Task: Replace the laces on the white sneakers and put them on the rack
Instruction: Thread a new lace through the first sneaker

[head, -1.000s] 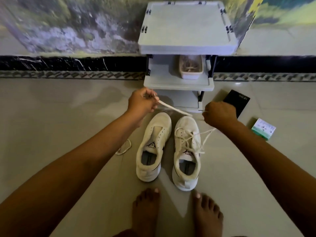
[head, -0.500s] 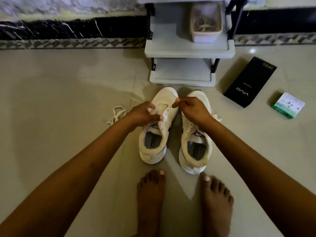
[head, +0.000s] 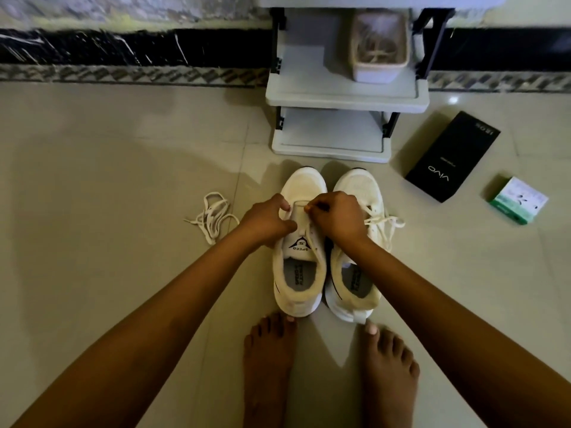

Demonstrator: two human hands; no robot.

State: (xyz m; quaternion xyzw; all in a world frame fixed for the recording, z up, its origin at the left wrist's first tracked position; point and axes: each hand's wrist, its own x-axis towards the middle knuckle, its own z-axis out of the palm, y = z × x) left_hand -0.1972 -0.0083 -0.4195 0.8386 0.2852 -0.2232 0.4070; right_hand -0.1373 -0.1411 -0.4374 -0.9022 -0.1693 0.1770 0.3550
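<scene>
Grey plastic rack (head: 346, 97) sits by the wall, both white sneakers (head: 304, 186) on the floor (head: 108, 180) right in front. Left hand (head: 265, 222) and right hand (head: 336, 217), each grip pinched on a lace (head: 299, 202) over the left sneaker. Loose lace (head: 213, 216) lies nearby.

our hands (head: 304, 219) have left the right sneaker's lace and now meet over the left sneaker (head: 301, 242), pinching at its eyelets.
</scene>
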